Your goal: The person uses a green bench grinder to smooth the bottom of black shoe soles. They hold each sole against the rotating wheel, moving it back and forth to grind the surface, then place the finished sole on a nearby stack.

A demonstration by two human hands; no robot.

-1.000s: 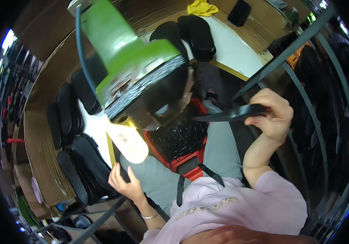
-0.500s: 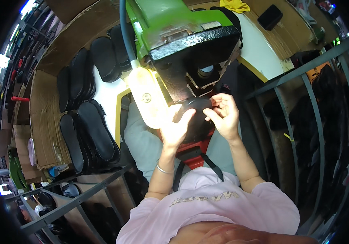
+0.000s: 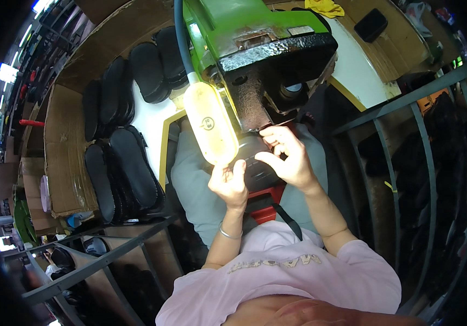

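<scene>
- Black piece (image 3: pixel 252 152): sat between your two hands, just below the head of the green machine (image 3: pixel 266 30); its outline was partly hidden, and whether it touched the machine could not be told.
- Your right hand (image 3: pixel 290 160): fingers bent, thumb apart from the forefinger, tips at the piece's near right side; a firm grip could not be confirmed.
- Your left hand (image 3: pixel 229 186): fingers curled, thumb raised, just below the lit lamp (image 3: pixel 210 122); whether it gripped the piece could not be told.
- Red bin (image 3: pixel 269 201): stood between your knees, below the hands.
- Stacked black soles (image 3: pixel 135 168): lay on the white tabletop (image 3: pixel 149 120), to your left.
- Yellow cloth (image 3: pixel 325 7): lay beyond the machine.
</scene>
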